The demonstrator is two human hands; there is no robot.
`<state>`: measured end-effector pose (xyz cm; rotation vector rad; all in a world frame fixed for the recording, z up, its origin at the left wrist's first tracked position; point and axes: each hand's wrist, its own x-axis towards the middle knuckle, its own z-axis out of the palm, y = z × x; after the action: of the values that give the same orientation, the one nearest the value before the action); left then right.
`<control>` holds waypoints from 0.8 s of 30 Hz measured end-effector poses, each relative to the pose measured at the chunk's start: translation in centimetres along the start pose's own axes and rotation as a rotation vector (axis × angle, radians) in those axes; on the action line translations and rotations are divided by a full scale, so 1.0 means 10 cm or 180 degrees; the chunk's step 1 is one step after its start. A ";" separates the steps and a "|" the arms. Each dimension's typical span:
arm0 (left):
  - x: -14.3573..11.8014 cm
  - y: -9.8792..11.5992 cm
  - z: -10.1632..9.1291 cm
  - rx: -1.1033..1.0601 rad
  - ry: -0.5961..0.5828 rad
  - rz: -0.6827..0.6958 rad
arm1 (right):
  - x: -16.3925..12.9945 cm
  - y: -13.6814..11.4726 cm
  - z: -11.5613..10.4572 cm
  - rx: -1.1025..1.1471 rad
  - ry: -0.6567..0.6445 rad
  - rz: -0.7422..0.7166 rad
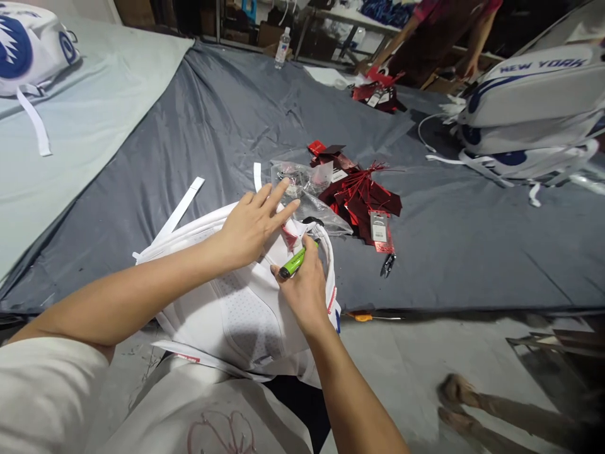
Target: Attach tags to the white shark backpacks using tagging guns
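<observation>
— What are the hands on?

— A white backpack point(236, 302) lying on the person's lap at the near edge of the grey sheet point(472, 252). The left hand point(253, 221) rests flat on the top of the backpack, fingers stretched out and slightly spread, holding nothing; the fingertips reach onto a clear plastic bag point(307, 189) just beyond the backpack.

— And the right?

— The right hand point(305, 284) sits on the backpack's upper right side, fingers curled around a green lighter point(292, 263), which points toward the left hand. A small red bit shows between the two hands; I cannot tell what it is.

— What lies around the backpack?

— Just past it, beyond the plastic bag, a heap of red hang tags point(359, 195) with thin red strings. Right of the backpack, on the sheet, small black snips point(387, 265). White straps point(182, 208) stretch away from the backpack's left side.

— Farther off?

— Well to the right of the backpack, stacked white bags with blue "NEW YORK" lettering point(534, 107). Far beyond it, a water bottle point(282, 47) and another person point(435, 31) bending over the sheet's far edge. Far left, another white and blue bag point(28, 47).
</observation>
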<state>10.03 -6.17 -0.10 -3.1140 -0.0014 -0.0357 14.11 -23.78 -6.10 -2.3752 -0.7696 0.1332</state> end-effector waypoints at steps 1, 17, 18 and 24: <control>-0.01 0.00 -0.01 -0.0017 0.0000 -0.0083 | 0.00 0.00 0.00 0.0012 0.0000 0.0030; 0.03 0.04 -0.02 0.0232 -0.0312 -0.0265 | -0.02 0.01 0.08 -0.0188 0.0159 -0.0002; 0.03 0.04 -0.02 0.0218 -0.0315 -0.0280 | -0.01 0.01 0.08 -0.0215 0.0159 -0.0020; -0.02 0.06 0.01 0.0083 -0.0091 -0.0491 | -0.08 0.07 0.01 -0.0340 0.0319 -0.0290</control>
<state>9.86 -6.73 -0.22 -3.0805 -0.2404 0.0053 13.79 -24.63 -6.69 -2.4212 -0.8542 -0.0660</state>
